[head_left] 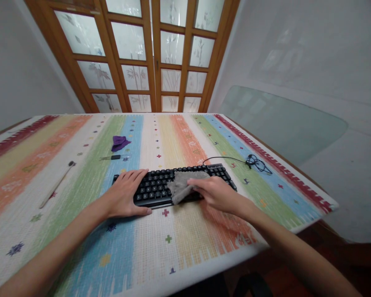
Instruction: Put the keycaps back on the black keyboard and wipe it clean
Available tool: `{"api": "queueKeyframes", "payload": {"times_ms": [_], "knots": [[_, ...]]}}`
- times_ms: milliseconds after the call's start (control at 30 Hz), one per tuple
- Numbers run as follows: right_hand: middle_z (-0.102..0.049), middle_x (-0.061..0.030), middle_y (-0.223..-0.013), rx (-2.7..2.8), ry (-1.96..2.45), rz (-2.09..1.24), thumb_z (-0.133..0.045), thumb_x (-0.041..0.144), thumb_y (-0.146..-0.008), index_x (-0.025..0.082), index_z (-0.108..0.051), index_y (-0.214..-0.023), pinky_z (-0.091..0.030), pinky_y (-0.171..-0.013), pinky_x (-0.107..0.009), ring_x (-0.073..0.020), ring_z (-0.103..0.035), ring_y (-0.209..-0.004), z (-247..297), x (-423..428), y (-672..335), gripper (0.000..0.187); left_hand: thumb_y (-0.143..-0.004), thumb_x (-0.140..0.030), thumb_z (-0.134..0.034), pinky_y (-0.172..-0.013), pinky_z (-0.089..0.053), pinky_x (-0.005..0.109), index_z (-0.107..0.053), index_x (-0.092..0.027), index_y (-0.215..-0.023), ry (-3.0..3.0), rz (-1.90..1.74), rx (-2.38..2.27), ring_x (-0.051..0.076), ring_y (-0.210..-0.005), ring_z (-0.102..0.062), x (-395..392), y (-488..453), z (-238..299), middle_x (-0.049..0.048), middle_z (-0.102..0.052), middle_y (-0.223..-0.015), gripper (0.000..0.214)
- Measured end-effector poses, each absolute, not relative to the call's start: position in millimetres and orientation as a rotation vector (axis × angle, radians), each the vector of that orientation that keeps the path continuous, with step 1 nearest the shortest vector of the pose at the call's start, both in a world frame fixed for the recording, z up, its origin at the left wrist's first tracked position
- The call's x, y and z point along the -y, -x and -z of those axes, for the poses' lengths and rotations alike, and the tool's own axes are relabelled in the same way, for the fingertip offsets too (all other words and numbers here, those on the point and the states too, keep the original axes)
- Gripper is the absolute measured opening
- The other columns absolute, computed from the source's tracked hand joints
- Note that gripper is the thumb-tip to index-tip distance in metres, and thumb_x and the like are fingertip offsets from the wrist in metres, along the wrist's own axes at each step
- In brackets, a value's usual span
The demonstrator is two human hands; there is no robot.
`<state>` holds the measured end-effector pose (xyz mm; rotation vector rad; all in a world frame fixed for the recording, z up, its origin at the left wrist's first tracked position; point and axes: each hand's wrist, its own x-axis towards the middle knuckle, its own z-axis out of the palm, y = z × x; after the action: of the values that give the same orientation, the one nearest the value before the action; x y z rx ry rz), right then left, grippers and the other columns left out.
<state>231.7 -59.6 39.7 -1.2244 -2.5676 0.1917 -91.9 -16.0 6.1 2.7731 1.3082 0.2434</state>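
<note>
A black keyboard (153, 189) lies on the striped tablecloth in front of me. My left hand (125, 190) grips its left end, the thumb along the front edge and the fingers over the keys toward the back. Pinched in my right hand (218, 193) is a grey fluffy cloth (184, 186), spread over the keys right of the middle. The cloth and right hand hide part of the keyboard there.
The keyboard's cable (257, 163) lies coiled at the right. Behind my left hand are a purple cloth (120, 143) and a slim tool with a black middle (115, 157). A long-handled brush (58, 183) rests farther left on the tablecloth (154, 239). Wooden glass-paned doors stand beyond.
</note>
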Motion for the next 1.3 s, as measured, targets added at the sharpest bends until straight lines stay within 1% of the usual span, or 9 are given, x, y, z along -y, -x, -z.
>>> {"api": "queueKeyframes", "payload": {"times_ms": [100,333,600,767,933,1033,1133,1200,1300], "knots": [[-0.077,-0.0083,-0.096,2.342,1.402,0.018,-0.045,0.015,-0.096,0.017,-0.065,-0.120,-0.056,-0.074,-0.030,-0.0212,-0.073,-0.084,-45,47,-234,0.031,-0.064,-0.080,-0.060,-0.113,-0.024,0.061,-0.026,-0.013,-0.151,-2.803,-0.212,-1.299,0.042,-0.135,-0.039,17,86,-7,0.0213,-0.041,-0.150,0.115],[-0.058,-0.0146,-0.138,2.516,1.022,-0.028,-0.045,0.011,-0.093,0.014,-0.057,-0.132,-0.047,-0.108,-0.043,-0.0227,-0.052,-0.132,-4,39,-211,0.041,-0.073,-0.087,-0.043,-0.120,-0.014,0.053,-0.014,-0.010,-0.155,-2.865,-0.237,-1.173,0.036,-0.148,-0.022,17,51,-3,0.0215,-0.024,-0.159,0.117],[-0.054,-0.0169,-0.142,2.625,0.911,0.018,-0.046,0.000,-0.079,0.009,-0.054,-0.135,-0.042,-0.112,-0.043,-0.0220,-0.048,-0.135,19,63,-225,0.057,-0.079,-0.085,-0.039,-0.121,-0.011,0.049,-0.014,-0.008,-0.155,-2.903,-0.235,-1.152,0.033,-0.148,-0.021,15,38,5,0.0218,-0.023,-0.159,0.111],[-0.059,-0.0184,-0.135,2.637,0.844,0.117,-0.047,0.000,-0.076,0.005,-0.057,-0.131,-0.046,-0.110,-0.039,-0.0229,-0.054,-0.129,17,73,-228,0.056,-0.080,-0.084,-0.038,-0.121,-0.011,0.048,-0.013,-0.006,-0.154,-2.927,-0.236,-1.149,0.033,-0.148,-0.021,16,39,5,0.0226,-0.023,-0.159,0.110],[-0.064,-0.0126,-0.130,2.643,0.767,0.031,-0.041,-0.004,-0.072,0.011,-0.062,-0.123,-0.050,-0.104,-0.037,-0.0197,-0.060,-0.123,4,80,-243,0.058,-0.081,-0.083,-0.039,-0.121,-0.011,0.047,-0.007,-0.010,-0.156,-2.957,-0.298,-1.137,0.032,-0.148,-0.022,16,40,7,0.0211,-0.024,-0.159,0.109],[-0.074,-0.0082,-0.112,2.578,0.930,-0.109,-0.042,0.000,-0.082,0.015,-0.067,-0.112,-0.057,-0.086,-0.029,-0.0176,-0.071,-0.100,-11,76,-253,0.043,-0.081,-0.082,-0.039,-0.121,-0.011,0.048,-0.006,-0.012,-0.156,-2.946,-0.299,-1.124,0.033,-0.148,-0.023,16,40,7,0.0202,-0.025,-0.159,0.108],[-0.077,-0.0057,-0.087,2.377,1.279,-0.021,-0.044,0.013,-0.094,0.017,-0.069,-0.108,-0.054,-0.066,-0.025,-0.0177,-0.072,-0.073,-31,62,-257,0.029,-0.081,-0.082,-0.040,-0.121,-0.011,0.050,-0.009,-0.010,-0.156,-2.907,-0.251,-1.141,0.034,-0.148,-0.020,16,40,5,0.0212,-0.022,-0.159,0.108],[-0.075,-0.0072,-0.078,2.192,1.432,0.148,-0.043,0.021,-0.097,0.015,-0.069,-0.107,-0.051,-0.062,-0.028,-0.0204,-0.070,-0.067,-43,50,-255,0.029,-0.080,-0.082,-0.039,-0.121,-0.010,0.051,-0.011,-0.010,-0.155,-2.890,-0.217,-1.148,0.035,-0.149,-0.019,17,39,3,0.0217,-0.021,-0.160,0.108],[-0.075,-0.0108,-0.086,1.972,1.498,0.330,-0.040,0.025,-0.099,0.014,-0.068,-0.110,-0.052,-0.065,-0.031,-0.0235,-0.070,-0.072,-54,32,-249,0.032,-0.081,-0.081,-0.040,-0.120,-0.009,0.053,-0.011,-0.011,-0.156,-2.887,-0.211,-1.146,0.036,-0.149,-0.018,17,36,2,0.0206,-0.021,-0.160,0.107]]}}
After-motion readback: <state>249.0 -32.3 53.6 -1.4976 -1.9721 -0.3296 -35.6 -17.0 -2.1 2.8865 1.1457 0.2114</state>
